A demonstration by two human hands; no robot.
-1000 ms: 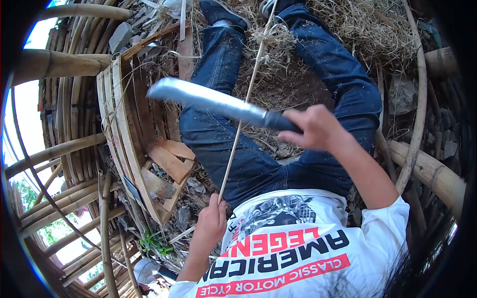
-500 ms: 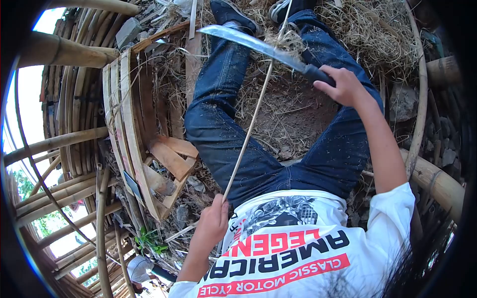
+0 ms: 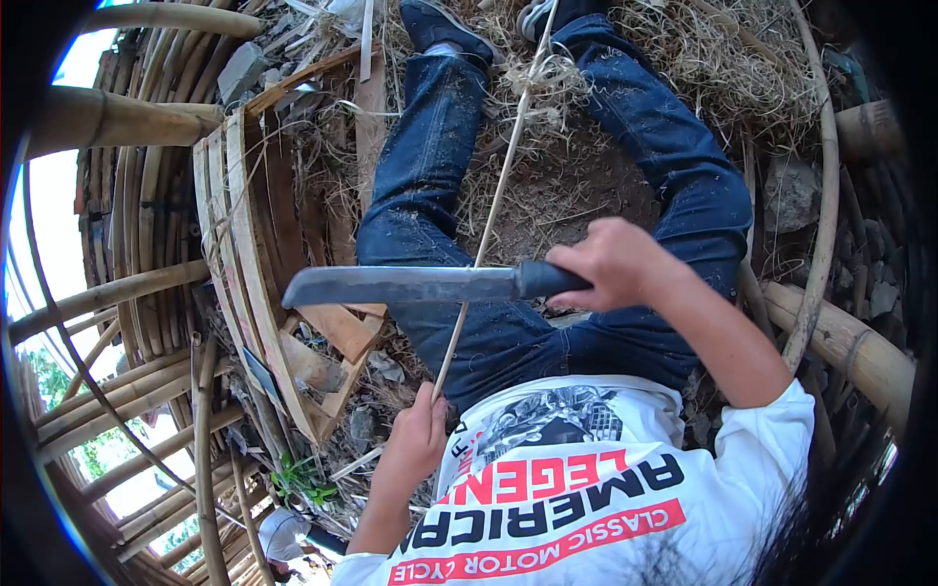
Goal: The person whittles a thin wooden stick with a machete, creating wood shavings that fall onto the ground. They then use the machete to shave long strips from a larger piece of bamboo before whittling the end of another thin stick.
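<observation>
A long thin bamboo strip (image 3: 500, 190) runs from between the shoes down to my left hand (image 3: 414, 436), whose fingers are closed round its lower end beside the shirt. My right hand (image 3: 611, 266) grips the black handle of a large knife (image 3: 410, 284). The blade lies level above my thighs, pointing left, and crosses over the strip near the handle. Whether blade and strip touch is hard to tell. Pale curled shavings (image 3: 555, 86) hang about the upper part of the strip.
Wooden slats (image 3: 234, 254) and cut wood pieces (image 3: 342, 332) lie at the left. Bamboo poles (image 3: 127, 117) stand beyond them. More shavings (image 3: 723, 73) cover the ground at upper right, near a thick bamboo pole (image 3: 840, 342). Another person (image 3: 283, 532) shows at lower left.
My right hand has brought the knife down toward my lap, from near the shavings, and the blade has turned level. My left hand still holds the strip in nearly the same place.
</observation>
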